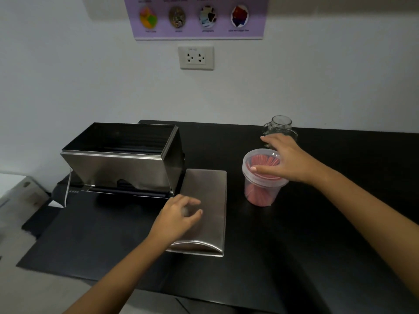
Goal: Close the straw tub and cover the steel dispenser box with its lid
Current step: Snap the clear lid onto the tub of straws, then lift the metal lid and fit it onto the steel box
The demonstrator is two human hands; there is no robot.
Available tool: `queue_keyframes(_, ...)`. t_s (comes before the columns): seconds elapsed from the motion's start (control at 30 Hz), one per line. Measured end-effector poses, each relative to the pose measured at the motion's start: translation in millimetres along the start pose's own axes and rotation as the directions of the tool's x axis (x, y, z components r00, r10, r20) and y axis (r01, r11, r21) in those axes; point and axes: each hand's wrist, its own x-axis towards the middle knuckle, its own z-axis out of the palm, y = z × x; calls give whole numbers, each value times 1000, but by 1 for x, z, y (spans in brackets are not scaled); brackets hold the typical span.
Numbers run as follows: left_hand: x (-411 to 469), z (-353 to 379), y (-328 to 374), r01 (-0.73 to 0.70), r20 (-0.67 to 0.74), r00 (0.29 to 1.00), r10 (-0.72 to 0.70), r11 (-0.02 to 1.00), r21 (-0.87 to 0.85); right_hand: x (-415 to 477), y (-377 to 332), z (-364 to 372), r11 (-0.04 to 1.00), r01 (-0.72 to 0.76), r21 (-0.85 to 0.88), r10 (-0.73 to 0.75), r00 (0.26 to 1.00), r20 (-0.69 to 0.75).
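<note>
- Steel box [122, 164] stands open-topped at the far left of the black counter [317, 234], close to the white wall; its dark inside is in view and its slanted front faces the camera, with a slot low down.
- A white cord [68, 189] hangs down by the box's near left corner.
- Left hand [179, 216] reaches in from the near left and lies over the near left part of the steel lid; its fingers [192, 202] are loosely curled and slightly spread, not pinching anything, and blur hides whether they touch the metal.
- Steel lid [208, 200] lies flat on the counter just right of the box, its far left corner next to the box, its curved end toward the camera.
- Wall socket [196, 57] sits on the wall above, under a purple poster [197, 17].
- Straw tub [260, 184], a clear round plastic one full of pink straws, stands on the counter right of the lid and apart from it.
- Clear tub lid [258, 155] sits on top of the tub; I cannot tell if it is snapped shut.
- Right hand [288, 159] rests over the right part of that lid, fingers [267, 141] spread wide, thumb across the near rim.
- Glass jar [280, 125] with a handle stands just beyond the hand, near the wall.
</note>
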Motion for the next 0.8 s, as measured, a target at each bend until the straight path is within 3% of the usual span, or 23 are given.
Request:
queue_keyframes(0.13,-8,-14,-16,14,59,998,-11,999,-42,-18,-42,16,990,138,22,-131,972,-195)
queue_keyframes(0.3,-19,-26,-39,31,133,991,-20,996,-82,-32,-79,56,986,135,96,-115,975,-192)
queue_keyframes(0.5,-16,-31,-55,178,190,969,-157,979,-97,-37,-86,116,952,-188,244,204,978,-43)
queue_keyframes(0.67,-7,-27,-51,241,259,938,-230,970,-9,-38,-88,153,765,-421,487,460,887,45)
queue_keyframes(0.8,-1,-21,-43,275,288,923,-253,961,-36,-32,-87,164,693,-556,460,580,808,103)
